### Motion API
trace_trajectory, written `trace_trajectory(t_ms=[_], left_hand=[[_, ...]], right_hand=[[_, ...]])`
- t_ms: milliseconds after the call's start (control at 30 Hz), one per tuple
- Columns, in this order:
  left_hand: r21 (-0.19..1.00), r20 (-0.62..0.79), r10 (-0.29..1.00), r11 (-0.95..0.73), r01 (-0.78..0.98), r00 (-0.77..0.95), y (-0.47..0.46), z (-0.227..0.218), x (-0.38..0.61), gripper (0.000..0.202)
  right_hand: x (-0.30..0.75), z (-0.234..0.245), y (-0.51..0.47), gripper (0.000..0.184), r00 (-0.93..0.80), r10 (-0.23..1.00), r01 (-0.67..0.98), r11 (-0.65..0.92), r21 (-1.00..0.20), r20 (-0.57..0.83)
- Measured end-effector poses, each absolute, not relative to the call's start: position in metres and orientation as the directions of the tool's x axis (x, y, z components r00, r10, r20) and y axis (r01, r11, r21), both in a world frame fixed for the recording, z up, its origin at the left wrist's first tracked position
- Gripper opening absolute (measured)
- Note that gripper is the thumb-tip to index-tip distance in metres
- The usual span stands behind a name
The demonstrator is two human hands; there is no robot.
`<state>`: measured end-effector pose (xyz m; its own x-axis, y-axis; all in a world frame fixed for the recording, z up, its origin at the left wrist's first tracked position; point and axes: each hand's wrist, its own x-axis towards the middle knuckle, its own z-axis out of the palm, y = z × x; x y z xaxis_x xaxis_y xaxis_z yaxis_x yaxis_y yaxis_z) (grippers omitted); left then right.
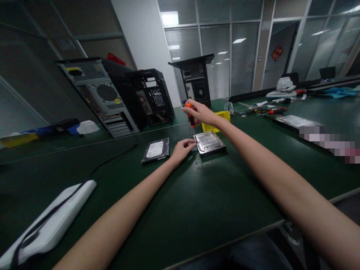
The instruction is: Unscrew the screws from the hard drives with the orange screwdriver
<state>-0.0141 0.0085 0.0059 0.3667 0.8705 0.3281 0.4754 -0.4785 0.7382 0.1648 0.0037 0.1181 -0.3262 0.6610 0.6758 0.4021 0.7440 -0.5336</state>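
the silver hard drive [210, 142] lay flat on the green table [168, 210], right of a second hard drive [155, 150] and on the near side of a yellow tray [225, 115]. the right hand [201, 113] was closed around an orange and black screwdriver [192, 121], nearly upright above the drive's far left part. the left hand [181, 150] had its fingertips at the left edge; whether they pinched anything, i could not tell. the drive was probably stiff, rather heavy, smooth and sensitive to shocks, so its side edges seemed the best hold.
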Motion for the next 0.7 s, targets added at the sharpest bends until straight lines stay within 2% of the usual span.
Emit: trace_trajectory(t_ms=[700], left_hand=[[0.730, 0.348, 0.862, -0.496, 0.470, 0.368, 0.0096, 0.0042, -0.0136, 0.035]], right_hand=[[0.1647, 0.1180, 0.0006, 0.031, -0.326, 0.696, 0.374, 0.717, -0.588, 0.640]])
